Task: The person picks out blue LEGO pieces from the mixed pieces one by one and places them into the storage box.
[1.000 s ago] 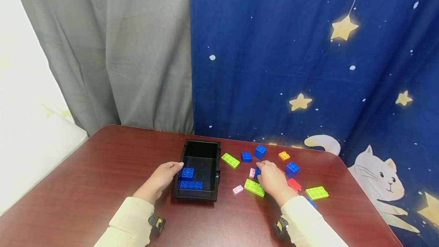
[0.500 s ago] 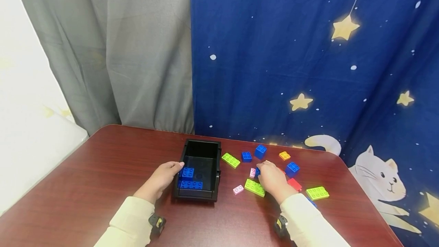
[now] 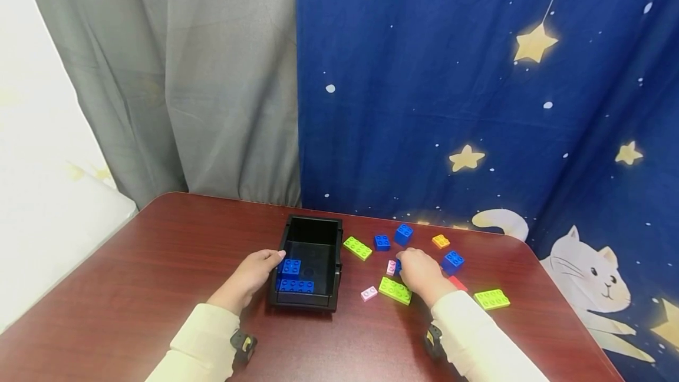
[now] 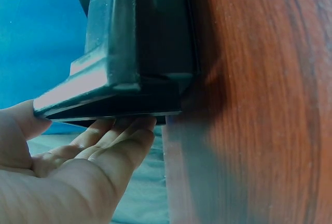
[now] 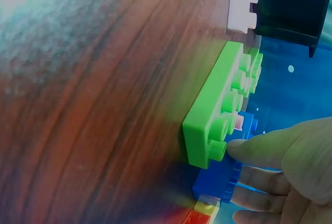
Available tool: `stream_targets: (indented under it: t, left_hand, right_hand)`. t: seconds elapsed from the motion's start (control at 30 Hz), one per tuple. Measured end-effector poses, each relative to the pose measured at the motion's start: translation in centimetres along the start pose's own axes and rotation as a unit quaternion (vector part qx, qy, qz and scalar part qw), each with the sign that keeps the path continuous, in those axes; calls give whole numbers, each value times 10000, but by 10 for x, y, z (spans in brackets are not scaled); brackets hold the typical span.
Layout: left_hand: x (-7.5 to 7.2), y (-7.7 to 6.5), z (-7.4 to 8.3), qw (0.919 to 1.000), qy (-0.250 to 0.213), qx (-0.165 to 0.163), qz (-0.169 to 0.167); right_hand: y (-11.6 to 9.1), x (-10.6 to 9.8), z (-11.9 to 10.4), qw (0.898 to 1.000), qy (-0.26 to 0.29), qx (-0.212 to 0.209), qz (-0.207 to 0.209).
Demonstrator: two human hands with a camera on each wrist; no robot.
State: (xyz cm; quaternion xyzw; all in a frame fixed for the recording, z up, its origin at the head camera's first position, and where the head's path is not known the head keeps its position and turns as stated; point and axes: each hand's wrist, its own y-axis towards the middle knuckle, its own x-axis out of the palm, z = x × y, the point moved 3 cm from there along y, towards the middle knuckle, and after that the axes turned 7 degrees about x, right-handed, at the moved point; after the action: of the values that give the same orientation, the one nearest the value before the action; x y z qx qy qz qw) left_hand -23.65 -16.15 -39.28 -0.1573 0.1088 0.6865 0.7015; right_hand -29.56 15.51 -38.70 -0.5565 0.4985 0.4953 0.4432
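Note:
In the head view my left hand (image 3: 254, 274) holds the left rim of a black plastic bin (image 3: 306, 298). The left wrist view has the thumb on the bin's rim (image 4: 78, 92) and the fingers curled beneath it. Inside the bin lie two blue toy bricks, a smaller one (image 3: 291, 266) and a longer one (image 3: 296, 285). Right of the bin, my right hand (image 3: 421, 274) pinches a blue brick (image 5: 211, 181) low at the table, its fingers hiding most of it. Close by are a lime green brick (image 3: 395, 290) and a small pink brick (image 3: 391, 267).
Around the right hand lie blue bricks (image 3: 404, 234), an orange brick (image 3: 441, 241), a partly covered red brick (image 3: 457, 283) and lime green bricks (image 3: 491, 299). Another pink brick (image 3: 368, 293) sits nearer the bin. Curtains (image 3: 233, 87) hang behind the brown table (image 3: 175, 252).
The right hand stays at the blue brick while its forearm shifts slightly, covering a blue brick near the sleeve and more of the red one. The left hand and bin hold still.

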Motion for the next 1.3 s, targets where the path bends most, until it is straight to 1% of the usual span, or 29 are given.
stream_targets:
  t: [0.57,0.8,0.87,1.03,1.17,1.3]
  left_hand:
    - [1,1,-1,10000,-17,-72,63]
    - [1,1,-2,9999,-50,-31,88]
    - [1,1,-1,9999,-48,-40,83]
    - [1,2,-1,10000,-37,-42,57]
    - [1,1,-1,10000,-48,-35,52]
    - [1,1,-1,9999,-37,-65,67]
  right_hand:
    - [7,4,-7,9999,-71,-105,-84]
    - [8,1,-6,9998,-62,-81,-169]
    - [7,0,-6,9999,-44,-108,-102]
    - [6,-8,-7,9995,48,-218,239]
    - [6,-14,-9,9991,232,-156,308]
    - [3,-18,-13,9985,346,-184,380]
